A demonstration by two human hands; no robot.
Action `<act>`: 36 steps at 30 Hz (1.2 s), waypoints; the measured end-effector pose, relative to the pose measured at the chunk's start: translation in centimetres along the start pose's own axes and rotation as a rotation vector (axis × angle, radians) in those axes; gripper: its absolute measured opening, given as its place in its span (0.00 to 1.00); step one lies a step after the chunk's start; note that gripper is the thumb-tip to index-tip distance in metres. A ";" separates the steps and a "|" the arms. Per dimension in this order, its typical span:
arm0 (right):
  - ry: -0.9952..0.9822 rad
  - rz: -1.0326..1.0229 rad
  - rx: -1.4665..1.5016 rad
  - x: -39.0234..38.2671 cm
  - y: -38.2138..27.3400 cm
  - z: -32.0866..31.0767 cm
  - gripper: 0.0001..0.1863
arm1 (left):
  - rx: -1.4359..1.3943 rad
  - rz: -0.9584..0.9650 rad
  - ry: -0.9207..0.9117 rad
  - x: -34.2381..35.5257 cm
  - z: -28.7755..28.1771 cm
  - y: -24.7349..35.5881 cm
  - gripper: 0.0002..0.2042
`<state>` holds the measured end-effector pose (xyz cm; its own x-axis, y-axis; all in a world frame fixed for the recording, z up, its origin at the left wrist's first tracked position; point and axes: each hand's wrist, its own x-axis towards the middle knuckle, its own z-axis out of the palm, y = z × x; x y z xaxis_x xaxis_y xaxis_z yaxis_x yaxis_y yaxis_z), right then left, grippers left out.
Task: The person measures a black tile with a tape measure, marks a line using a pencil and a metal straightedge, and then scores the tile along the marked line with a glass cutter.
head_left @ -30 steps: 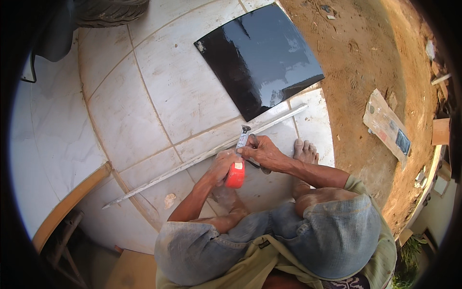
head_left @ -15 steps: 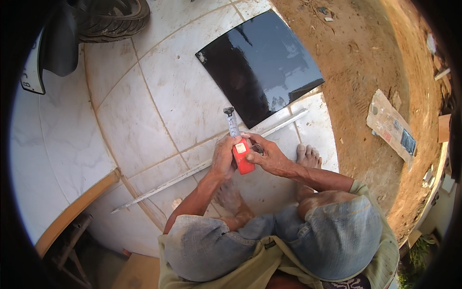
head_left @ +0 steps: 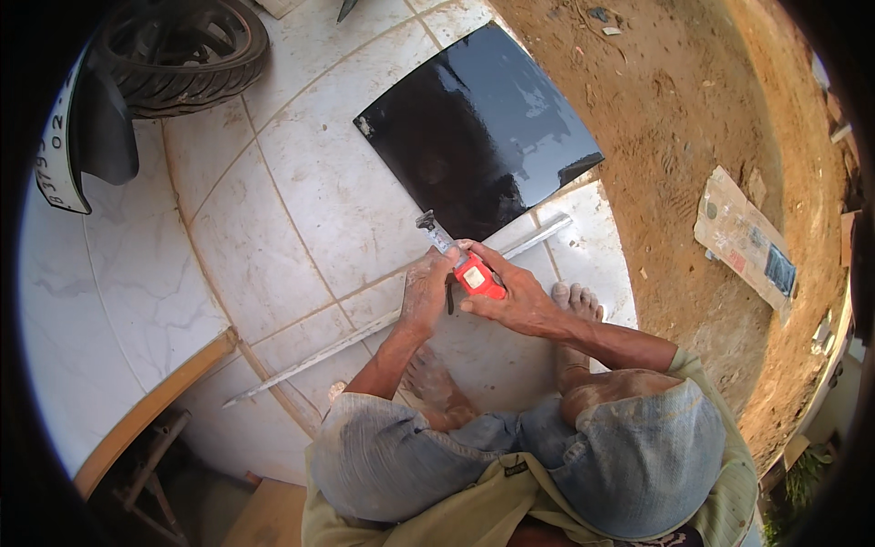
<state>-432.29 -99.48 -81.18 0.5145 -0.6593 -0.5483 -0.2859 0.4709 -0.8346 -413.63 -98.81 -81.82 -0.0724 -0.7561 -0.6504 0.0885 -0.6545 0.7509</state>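
Note:
A red tape measure [head_left: 479, 278] rests in my right hand [head_left: 519, 294], its fingers wrapped round the case. A short length of its blade sticks out, ending in a dark hook. My left hand [head_left: 427, 290] pinches the blade close to the case's mouth. A dark strap hangs under the case. Just beyond my hands lies a glossy black tile [head_left: 474, 128], flat on the white tiled floor. Between my feet and the black tile runs a long pale straight strip [head_left: 365, 324], partly hidden behind my left hand.
A motorcycle wheel [head_left: 182, 55] and a number plate [head_left: 60, 150] are at the upper left. On the right, brown dirt [head_left: 656, 164] borders the tiles, with a flattened piece of cardboard [head_left: 743, 239] on it. A wooden edge [head_left: 150, 406] lies at the lower left.
The tape measure has tilted, its case swinging to the right and its blade tip now pointing up and left. The view has shifted slightly.

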 end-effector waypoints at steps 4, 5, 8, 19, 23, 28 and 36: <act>0.053 -0.030 -0.090 -0.1 0.8 -0.7 0.51 | -0.002 0.050 0.052 0.5 -0.1 0.8 0.16; 0.036 -0.011 -0.093 -0.1 0.6 -0.9 0.50 | -0.005 0.058 0.060 0.6 -0.1 1.0 0.15; 0.009 0.020 -0.059 -0.1 0.7 -1.4 0.49 | 0.005 0.052 0.075 0.8 0.2 1.2 0.14; -0.051 0.224 0.262 -1.1 0.3 -3.1 0.37 | -0.004 -0.059 0.032 0.7 1.5 1.1 0.15; -0.002 0.229 0.264 -1.4 1.0 -3.4 0.32 | 0.013 -0.042 -0.006 0.8 2.4 1.4 0.15; 0.058 0.225 0.205 -1.8 0.9 -3.9 0.33 | -0.001 -0.026 -0.047 1.7 3.0 1.1 0.15; 0.162 0.208 0.175 -2.2 1.1 -5.0 0.36 | -0.034 -0.116 -0.163 2.8 4.0 2.1 0.20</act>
<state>-437.77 -100.44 -81.18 0.3204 -0.6163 -0.7194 -0.2205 0.6901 -0.6894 -417.64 -102.27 -81.62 -0.2435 -0.6678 -0.7034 0.1039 -0.7390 0.6656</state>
